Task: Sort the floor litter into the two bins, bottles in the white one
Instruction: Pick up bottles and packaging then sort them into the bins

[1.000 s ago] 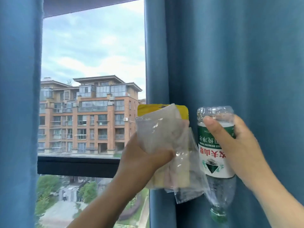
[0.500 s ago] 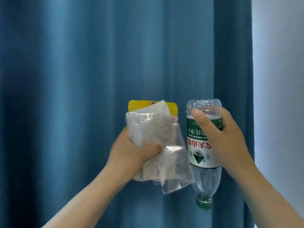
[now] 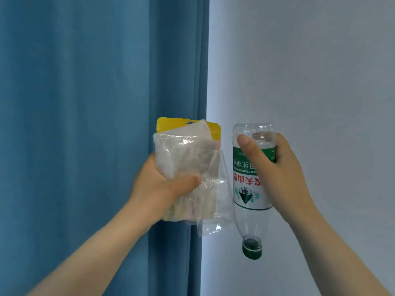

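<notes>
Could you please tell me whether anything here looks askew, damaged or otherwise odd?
The plastic bottle in the right hand is held upside down, green cap pointing downward; it looks empty. The left hand grips crumpled clear plastic bags with a yellow-topped packet behind them. Nothing looks spilled or broken.

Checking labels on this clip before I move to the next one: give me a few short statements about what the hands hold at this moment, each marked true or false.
1. The right hand grips a plastic bottle. True.
2. The bottle is held cap up. False: its green cap points down.
3. The left hand holds clear plastic wrappers, with a yellow-topped packet behind them. True.
4. A white bin shows below the hands. False: no bin is in view, only the blue curtain and the pale wall.
</notes>
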